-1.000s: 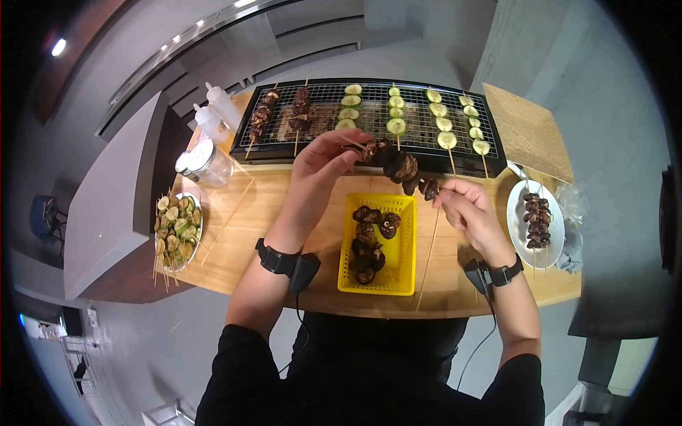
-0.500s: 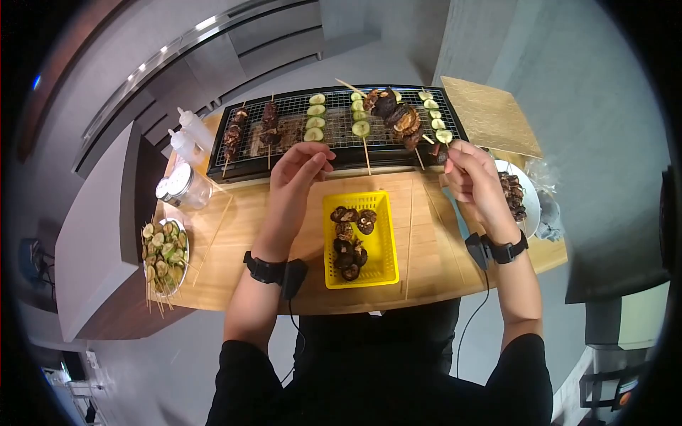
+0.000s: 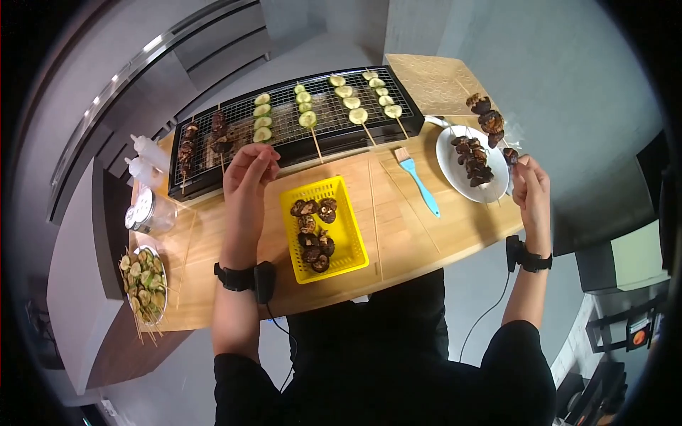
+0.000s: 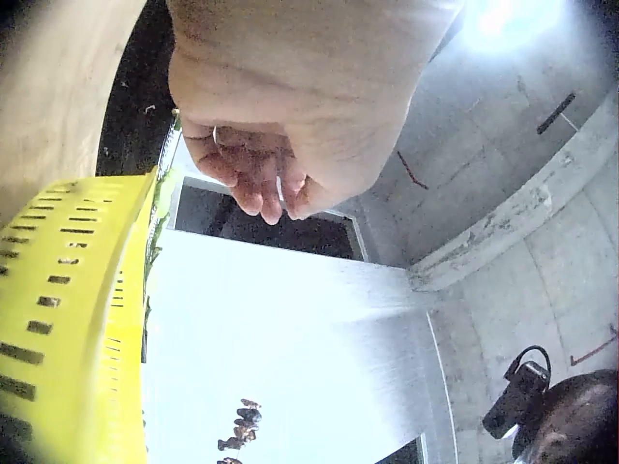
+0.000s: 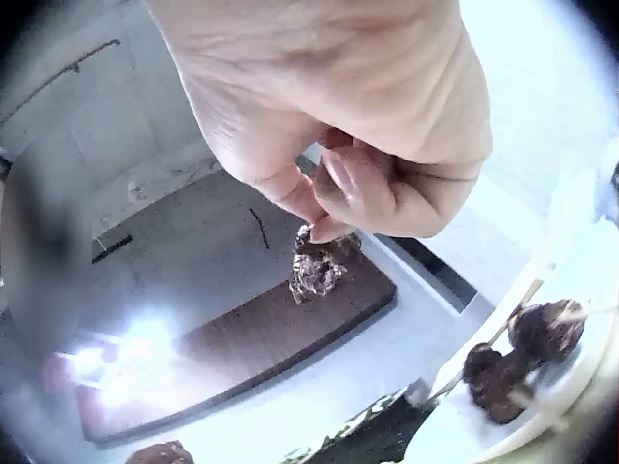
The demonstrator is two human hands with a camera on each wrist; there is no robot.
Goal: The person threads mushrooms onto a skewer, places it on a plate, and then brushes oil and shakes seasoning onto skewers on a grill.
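In the head view, my right hand (image 3: 533,195) pinches a mushroom skewer (image 3: 490,121) near its lower end, out at the right. The skewer slants up and left, overlapping the edge of a white oval plate (image 3: 445,170), where more skewers of dark mushroom pieces (image 3: 472,157) lie. Seen from the right wrist, thumb and fingertips meet just above one mushroom piece (image 5: 319,271). My left hand (image 3: 247,181) hovers by the grill's front edge, fingers loosely curled and holding nothing. Below it stands a yellow basket (image 3: 347,245) with several loose mushrooms (image 3: 312,231).
A black grill (image 3: 284,145) bears skewers of green-edged slices (image 3: 307,118) and dark mushroom skewers (image 3: 186,153). A blue brush (image 3: 423,188) lies between basket and plate. At left are squeeze bottles (image 3: 149,153), a jar (image 3: 158,215) and a heaped plate of slice skewers (image 3: 145,284).
Both hands held the mushroom skewer at first; the left hand let go. My right hand carried the skewer rightward from above the basket, past the grill, to the plate. The view turned right.
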